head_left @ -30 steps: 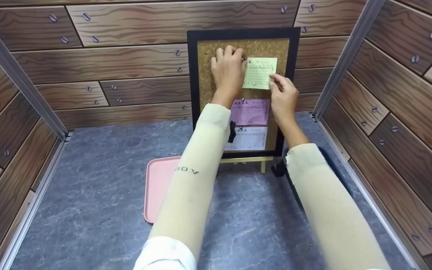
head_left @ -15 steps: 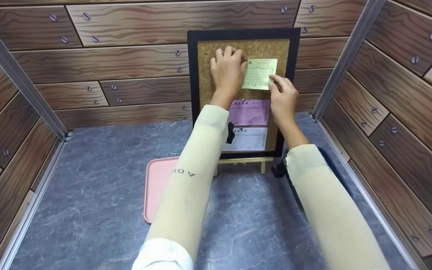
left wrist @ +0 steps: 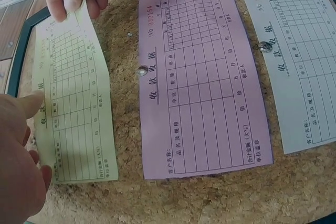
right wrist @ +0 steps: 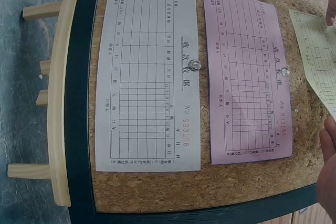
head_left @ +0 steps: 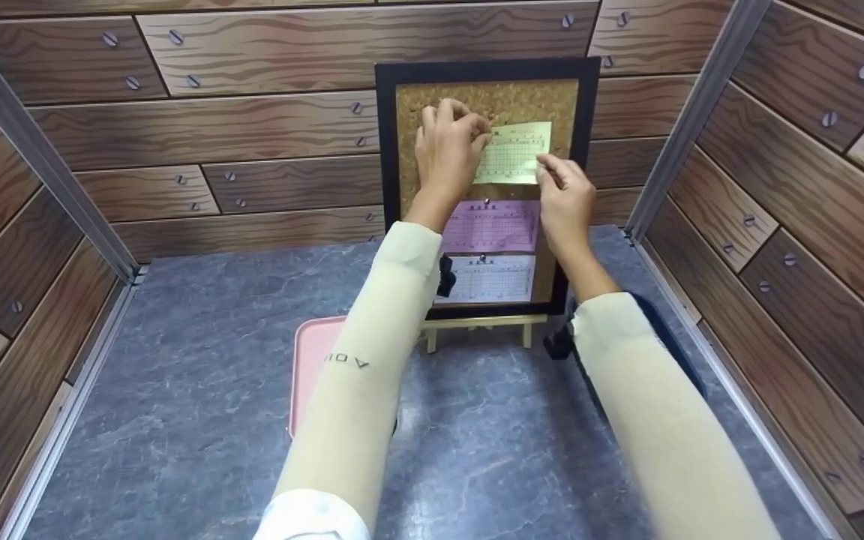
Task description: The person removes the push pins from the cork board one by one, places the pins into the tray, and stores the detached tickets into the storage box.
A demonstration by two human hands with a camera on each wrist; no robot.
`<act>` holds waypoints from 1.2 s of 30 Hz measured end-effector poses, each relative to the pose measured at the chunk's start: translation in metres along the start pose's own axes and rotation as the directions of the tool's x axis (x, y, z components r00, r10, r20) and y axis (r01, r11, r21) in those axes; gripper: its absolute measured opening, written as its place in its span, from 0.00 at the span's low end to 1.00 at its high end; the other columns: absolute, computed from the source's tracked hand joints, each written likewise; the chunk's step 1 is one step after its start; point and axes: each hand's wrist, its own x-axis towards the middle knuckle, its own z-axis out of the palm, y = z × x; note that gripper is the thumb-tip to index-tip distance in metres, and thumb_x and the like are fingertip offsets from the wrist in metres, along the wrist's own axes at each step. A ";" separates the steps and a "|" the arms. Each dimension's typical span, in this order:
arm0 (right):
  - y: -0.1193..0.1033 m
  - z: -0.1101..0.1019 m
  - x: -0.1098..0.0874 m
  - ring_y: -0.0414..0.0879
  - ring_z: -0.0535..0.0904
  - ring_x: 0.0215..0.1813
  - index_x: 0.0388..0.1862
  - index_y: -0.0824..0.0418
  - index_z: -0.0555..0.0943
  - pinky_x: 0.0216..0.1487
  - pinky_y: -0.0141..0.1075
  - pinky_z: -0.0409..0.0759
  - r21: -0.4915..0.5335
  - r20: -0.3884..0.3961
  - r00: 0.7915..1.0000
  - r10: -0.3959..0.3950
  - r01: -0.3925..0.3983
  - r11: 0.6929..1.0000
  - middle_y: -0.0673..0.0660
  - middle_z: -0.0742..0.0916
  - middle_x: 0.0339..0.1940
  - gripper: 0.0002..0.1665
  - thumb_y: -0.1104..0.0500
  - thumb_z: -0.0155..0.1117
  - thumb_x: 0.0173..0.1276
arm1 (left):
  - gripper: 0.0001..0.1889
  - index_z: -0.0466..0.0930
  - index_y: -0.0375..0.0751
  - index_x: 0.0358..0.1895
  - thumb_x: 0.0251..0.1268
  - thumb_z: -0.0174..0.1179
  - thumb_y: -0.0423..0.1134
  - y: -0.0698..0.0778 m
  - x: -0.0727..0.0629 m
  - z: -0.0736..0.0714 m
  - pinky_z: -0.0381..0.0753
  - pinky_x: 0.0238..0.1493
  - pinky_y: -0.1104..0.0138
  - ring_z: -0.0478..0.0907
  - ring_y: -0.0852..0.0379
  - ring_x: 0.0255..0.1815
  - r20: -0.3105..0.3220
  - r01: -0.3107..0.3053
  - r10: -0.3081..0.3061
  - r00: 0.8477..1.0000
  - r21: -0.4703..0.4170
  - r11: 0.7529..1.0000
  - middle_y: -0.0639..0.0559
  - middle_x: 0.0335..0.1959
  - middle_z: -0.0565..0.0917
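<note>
A framed cork board (head_left: 417,94) stands upright on a small wooden easel (head_left: 431,343). My right hand (head_left: 568,199) pinches the right edge of a yellow receipt slip (head_left: 514,157) at the board's upper part. At the slip's top edge, my left hand (head_left: 447,154) has curled fingers and pinches the paper, the thumb lying over the printed title in the left wrist view. Any pin between these fingers is hidden. The slip is slightly tilted and bends near the right hand. Below it, a pink receipt slip (left wrist: 202,82) and a white receipt slip (right wrist: 144,82) are each held by a clear pushpin.
A pink tray (head_left: 312,337) lies left of the easel, partly covered by the left sleeve. On the right, a dark tray (head_left: 672,341) is mostly hidden by the right sleeve. Wood-pattern walls (head_left: 274,120) surround the grey marbled tabletop (head_left: 199,375).
The left hand has shifted left and slightly down, and the yellow receipt slip has moved the same way and become tilted. The right hand has lowered slightly with its grip kept.
</note>
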 end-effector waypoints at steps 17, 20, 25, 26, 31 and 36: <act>-0.002 -0.008 -0.008 0.44 0.83 0.46 0.48 0.67 0.88 0.52 0.28 0.78 0.009 -0.004 1.000 -0.026 0.026 1.000 0.62 0.89 0.44 0.11 0.69 0.65 0.68 | 0.08 0.88 0.56 0.42 0.67 0.64 0.50 -0.006 -0.023 -0.008 0.69 0.54 0.63 0.70 0.57 0.53 0.084 0.063 -0.049 0.995 -0.171 0.983 0.63 0.47 0.86; -0.002 -0.011 -0.012 0.43 0.84 0.47 0.49 0.67 0.87 0.52 0.29 0.79 0.008 -0.005 0.999 -0.033 0.033 0.999 0.61 0.89 0.44 0.12 0.68 0.66 0.69 | 0.07 0.88 0.51 0.42 0.68 0.65 0.46 -0.010 -0.032 -0.009 0.70 0.52 0.66 0.72 0.57 0.50 0.095 0.073 -0.046 0.994 -0.305 0.949 0.61 0.44 0.88; -0.001 -0.015 -0.021 0.41 0.83 0.46 0.48 0.68 0.87 0.52 0.28 0.79 0.026 -0.018 0.999 -0.036 0.037 0.999 0.63 0.88 0.44 0.11 0.68 0.67 0.68 | 0.07 0.88 0.42 0.41 0.66 0.67 0.40 -0.017 -0.051 -0.011 0.71 0.50 0.70 0.75 0.55 0.44 0.096 0.080 -0.037 0.995 -0.500 0.862 0.52 0.39 0.89; -0.002 -0.017 -0.022 0.41 0.82 0.46 0.48 0.68 0.87 0.52 0.28 0.79 0.033 -0.021 0.999 -0.039 0.040 0.999 0.63 0.88 0.44 0.11 0.68 0.67 0.68 | 0.07 0.88 0.41 0.41 0.66 0.67 0.39 -0.018 -0.055 -0.011 0.71 0.48 0.70 0.75 0.55 0.43 0.100 0.089 -0.042 0.994 -0.526 0.846 0.51 0.39 0.88; -0.013 -0.025 -0.032 0.44 0.82 0.48 0.49 0.70 0.87 0.51 0.27 0.78 0.036 -0.039 0.998 -0.045 0.046 0.998 0.65 0.88 0.46 0.12 0.69 0.66 0.68 | 0.07 0.88 0.39 0.41 0.65 0.68 0.38 -0.025 -0.077 -0.015 0.72 0.45 0.71 0.74 0.58 0.40 0.107 0.114 -0.060 0.993 -0.627 0.771 0.50 0.35 0.87; -0.039 -0.040 -0.046 0.45 0.82 0.49 0.49 0.75 0.84 0.54 0.27 0.78 0.025 -0.049 0.998 -0.026 0.028 0.999 0.69 0.87 0.47 0.12 0.72 0.63 0.68 | 0.06 0.88 0.39 0.42 0.64 0.67 0.36 -0.034 -0.100 -0.016 0.73 0.42 0.70 0.74 0.61 0.37 0.101 0.117 -0.065 0.993 -0.670 0.734 0.49 0.33 0.86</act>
